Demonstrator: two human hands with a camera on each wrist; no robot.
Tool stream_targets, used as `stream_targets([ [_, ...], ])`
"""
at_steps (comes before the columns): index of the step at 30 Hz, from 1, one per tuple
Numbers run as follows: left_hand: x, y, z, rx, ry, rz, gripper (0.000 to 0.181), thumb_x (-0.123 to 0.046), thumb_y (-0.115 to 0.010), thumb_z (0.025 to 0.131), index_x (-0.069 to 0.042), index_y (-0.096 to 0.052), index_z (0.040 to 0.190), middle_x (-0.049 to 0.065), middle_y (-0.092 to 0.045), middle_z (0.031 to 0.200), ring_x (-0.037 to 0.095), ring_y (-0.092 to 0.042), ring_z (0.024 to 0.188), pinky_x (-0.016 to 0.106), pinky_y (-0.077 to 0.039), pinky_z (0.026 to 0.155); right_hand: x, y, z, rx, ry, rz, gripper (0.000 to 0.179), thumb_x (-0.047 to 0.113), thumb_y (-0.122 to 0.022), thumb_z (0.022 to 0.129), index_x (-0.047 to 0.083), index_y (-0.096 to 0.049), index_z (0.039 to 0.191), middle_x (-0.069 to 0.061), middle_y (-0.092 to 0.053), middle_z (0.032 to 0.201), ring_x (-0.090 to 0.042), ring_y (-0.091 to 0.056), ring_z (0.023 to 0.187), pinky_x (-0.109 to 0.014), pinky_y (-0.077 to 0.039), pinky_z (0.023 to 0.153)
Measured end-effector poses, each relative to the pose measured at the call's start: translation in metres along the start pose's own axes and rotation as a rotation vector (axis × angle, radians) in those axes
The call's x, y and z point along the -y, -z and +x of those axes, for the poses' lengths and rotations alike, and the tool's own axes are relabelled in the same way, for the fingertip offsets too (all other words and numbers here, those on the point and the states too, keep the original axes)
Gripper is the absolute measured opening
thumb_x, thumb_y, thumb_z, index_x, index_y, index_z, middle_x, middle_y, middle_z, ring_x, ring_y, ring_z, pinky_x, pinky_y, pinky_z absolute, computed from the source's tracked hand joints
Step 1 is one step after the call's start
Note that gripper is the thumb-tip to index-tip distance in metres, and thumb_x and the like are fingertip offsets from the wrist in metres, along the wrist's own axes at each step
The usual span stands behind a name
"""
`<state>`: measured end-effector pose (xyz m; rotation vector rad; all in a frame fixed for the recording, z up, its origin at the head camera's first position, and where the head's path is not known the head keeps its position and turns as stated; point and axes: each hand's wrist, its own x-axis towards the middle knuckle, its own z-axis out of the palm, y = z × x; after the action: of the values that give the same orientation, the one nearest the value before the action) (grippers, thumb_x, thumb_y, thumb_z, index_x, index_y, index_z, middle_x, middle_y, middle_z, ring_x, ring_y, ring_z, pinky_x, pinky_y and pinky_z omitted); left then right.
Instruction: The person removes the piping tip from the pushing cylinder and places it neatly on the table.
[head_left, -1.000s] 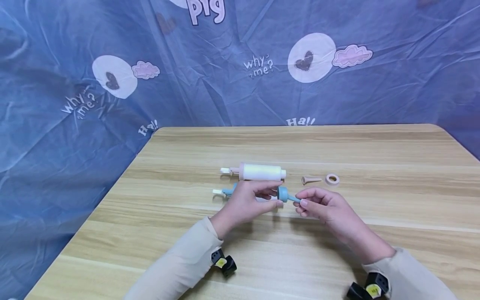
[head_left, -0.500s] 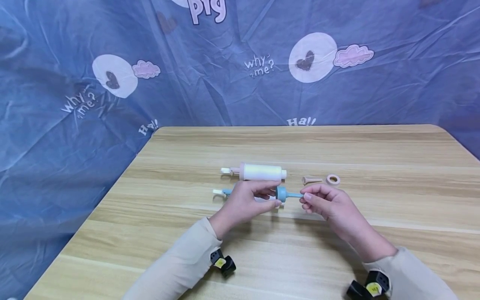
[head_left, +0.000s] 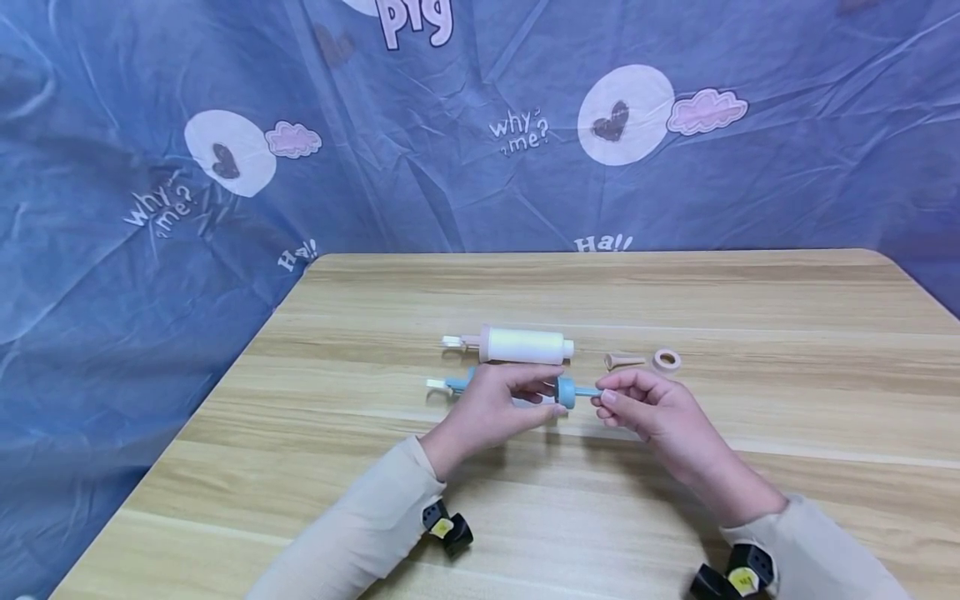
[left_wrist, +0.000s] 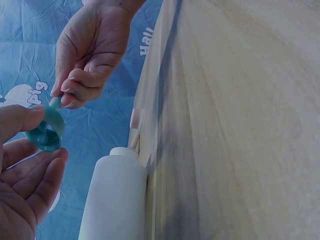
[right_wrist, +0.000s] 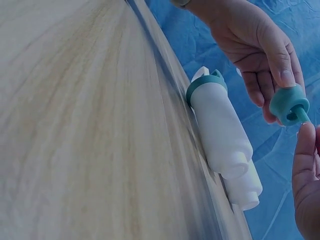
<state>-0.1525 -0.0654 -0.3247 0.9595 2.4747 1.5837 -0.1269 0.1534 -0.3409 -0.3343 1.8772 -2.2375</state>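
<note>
Thumb and fingertips of my left hand (head_left: 495, 404) pinch a hollow blue-green screw ring (head_left: 566, 392) by its sides. A thin stem (head_left: 588, 392) of the same colour sticks out of the ring to the right, and my right hand (head_left: 656, 408) pinches its end between thumb and fingers. In the right wrist view the ring (right_wrist: 289, 105) shows openings around the stem. Behind my left hand lies a white bottle (right_wrist: 220, 127) with a blue-green collar; the hand hides much of it in the head view.
A second white bottle (head_left: 525, 345) with a pink collar lies farther back on the wooden table (head_left: 300, 475). To its right lie a small pink funnel-shaped piece (head_left: 624, 360) and a pink ring (head_left: 666, 359). A blue printed cloth (head_left: 450, 183) hangs behind the table.
My right hand moved right, showing more of the stem, then came back slightly left. The stem went from slanting down to nearly level. My left hand shifted only slightly, still holding the ring.
</note>
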Motion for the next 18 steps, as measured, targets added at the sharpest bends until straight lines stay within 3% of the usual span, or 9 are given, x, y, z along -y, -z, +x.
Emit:
stream_targets([
  [10,-0.004,-0.0025,0.0009,0.014,0.02,-0.002,0.041,-0.005,-0.073,0.078,-0.004,-0.063,0.118,0.011,-0.066,0.11,0.015,-0.068,0.088,0.017,-0.052,0.076,0.0002,-0.0037,0.0011,-0.004,-0.004,-0.003,0.013,0.003,-0.057,0.09,0.013,-0.064,0.093,0.003,-0.065,0.084,-0.005,-0.063,0.076,-0.019,-0.053,0.069],
  [18,-0.0041,-0.005,0.002,0.044,0.043,-0.039,0.041,-0.005,-0.072,0.079,-0.001,-0.062,0.118,0.01,-0.066,0.112,0.015,-0.068,0.09,0.018,-0.052,0.076,-0.0005,-0.0032,0.0011,0.018,0.015,0.028,0.014,0.0,-0.058,0.088,0.013,-0.064,0.092,0.003,-0.063,0.083,-0.005,-0.063,0.075,-0.019,-0.053,0.069],
])
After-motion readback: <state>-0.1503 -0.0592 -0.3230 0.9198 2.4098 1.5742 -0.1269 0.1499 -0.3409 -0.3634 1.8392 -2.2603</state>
